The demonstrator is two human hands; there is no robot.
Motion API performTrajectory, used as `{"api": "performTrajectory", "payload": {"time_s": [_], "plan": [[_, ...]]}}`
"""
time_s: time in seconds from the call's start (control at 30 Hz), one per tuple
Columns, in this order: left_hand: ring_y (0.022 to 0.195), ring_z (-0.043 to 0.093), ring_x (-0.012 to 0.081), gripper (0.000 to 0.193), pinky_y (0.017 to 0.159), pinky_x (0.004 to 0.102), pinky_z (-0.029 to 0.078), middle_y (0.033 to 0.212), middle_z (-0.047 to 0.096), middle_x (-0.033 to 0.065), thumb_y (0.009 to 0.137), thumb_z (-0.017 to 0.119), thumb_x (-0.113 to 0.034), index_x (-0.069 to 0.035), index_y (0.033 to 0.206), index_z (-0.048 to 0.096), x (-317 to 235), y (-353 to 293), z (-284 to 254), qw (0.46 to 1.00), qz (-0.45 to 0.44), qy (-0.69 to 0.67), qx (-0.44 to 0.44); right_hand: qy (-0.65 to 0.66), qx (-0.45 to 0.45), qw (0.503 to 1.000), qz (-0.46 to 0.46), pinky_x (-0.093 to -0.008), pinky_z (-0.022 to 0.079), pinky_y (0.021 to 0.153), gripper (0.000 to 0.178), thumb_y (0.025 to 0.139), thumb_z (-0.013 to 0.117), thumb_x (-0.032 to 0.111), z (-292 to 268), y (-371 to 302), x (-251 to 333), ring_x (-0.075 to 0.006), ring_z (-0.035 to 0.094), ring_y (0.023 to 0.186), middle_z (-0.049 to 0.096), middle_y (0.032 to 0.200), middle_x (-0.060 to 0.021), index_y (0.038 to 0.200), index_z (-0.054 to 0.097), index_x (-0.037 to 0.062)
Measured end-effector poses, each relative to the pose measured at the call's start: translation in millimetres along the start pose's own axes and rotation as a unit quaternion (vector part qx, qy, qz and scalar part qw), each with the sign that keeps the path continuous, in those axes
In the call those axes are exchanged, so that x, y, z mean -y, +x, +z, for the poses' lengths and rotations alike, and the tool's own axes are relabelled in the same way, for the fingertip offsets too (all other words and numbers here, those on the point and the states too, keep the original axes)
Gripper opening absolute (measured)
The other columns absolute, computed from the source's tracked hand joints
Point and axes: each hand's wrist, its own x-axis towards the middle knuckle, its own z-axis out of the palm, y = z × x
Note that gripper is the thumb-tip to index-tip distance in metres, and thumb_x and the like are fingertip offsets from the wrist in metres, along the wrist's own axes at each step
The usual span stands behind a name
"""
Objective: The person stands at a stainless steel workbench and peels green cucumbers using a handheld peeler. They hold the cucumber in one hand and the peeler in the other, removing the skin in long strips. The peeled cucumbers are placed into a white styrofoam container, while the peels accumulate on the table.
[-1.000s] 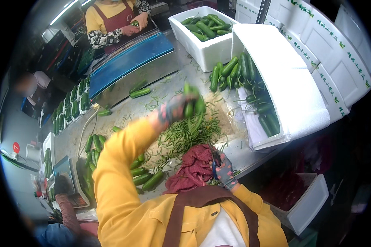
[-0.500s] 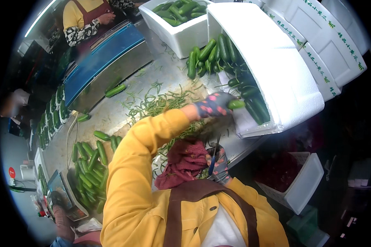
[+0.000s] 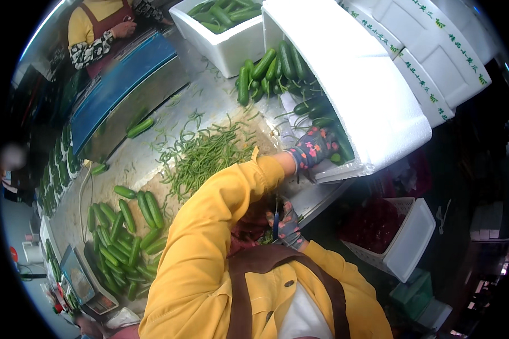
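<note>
Here, right fingers grip scissors; whether left fingers, near cucumbers, are closed is unclear.

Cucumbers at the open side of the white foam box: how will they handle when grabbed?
The cucumbers are probably stiff, given their straight, plump bodies. Their rounded sides suggest they may roll if pushed. Their surface shine hints at some slipperiness.

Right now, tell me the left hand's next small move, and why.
Probably close on one of the long, stemmed green cucumbers in the tipped white foam box: the left hand, gloved in grey with pink flowers, is at its open mouth beside them, while the right hand holds blue-handled scissors.
</note>
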Motion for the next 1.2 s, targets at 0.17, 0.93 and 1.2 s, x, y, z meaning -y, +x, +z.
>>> {"api": "performTrajectory", "payload": {"time_s": [0.17, 0.93, 1.2], "plan": [[0.078, 0.054, 0.0234, 0.031, 0.066, 0.0319, 0.042, 0.082, 0.057, 0.0072, 0.066, 0.052, -0.009, -0.007, 0.098, 0.052, 42.8, -43.8, -19.6, 0.923, -0.186, -0.336, 0.008, -0.721, -0.212, 0.612, -0.246, -0.0298, 0.044, 0.069, 0.046, 0.071, 0.06, 0.028, 44.4, 5.3, -21.4, -0.0215, 0.055, 0.077, 0.056, 0.085, -0.0131, 0.105, 0.047, 0.0003], [0.092, 0.049, 0.0277, 0.05, 0.079, 0.0345, 0.039, 0.101, 0.051, 0.0133, 0.061, 0.064, -0.012, -0.003, 0.107, 0.046, -57.6, -244.6, -105.3, 0.888, -0.279, -0.365, -0.02, -0.665, -0.213, 0.672, -0.248, -0.0249, 0.044, 0.061, 0.032, 0.072, 0.054, 0.01, 49.0, 73.6, -5.4, -0.0188, 0.052, 0.068, 0.052, 0.08, -0.0089, 0.101, 0.045, -0.0001], [0.092, 0.052, 0.0224, 0.041, 0.082, 0.0337, 0.042, 0.102, 0.053, 0.014, 0.077, 0.057, -0.018, -0.001, 0.111, 0.043, -32.5, -243.7, -114.7, 0.296, -0.477, -0.786, -0.257, -0.296, -0.017, 0.93, -0.216, -0.0213, 0.04, 0.042, 0.038, 0.078, 0.047, 0.038, 69.0, 63.2, -6.5, -0.0154, 0.045, 0.046, 0.044, 0.057, -0.0042, 0.093, 0.045, 0.0034]]}}
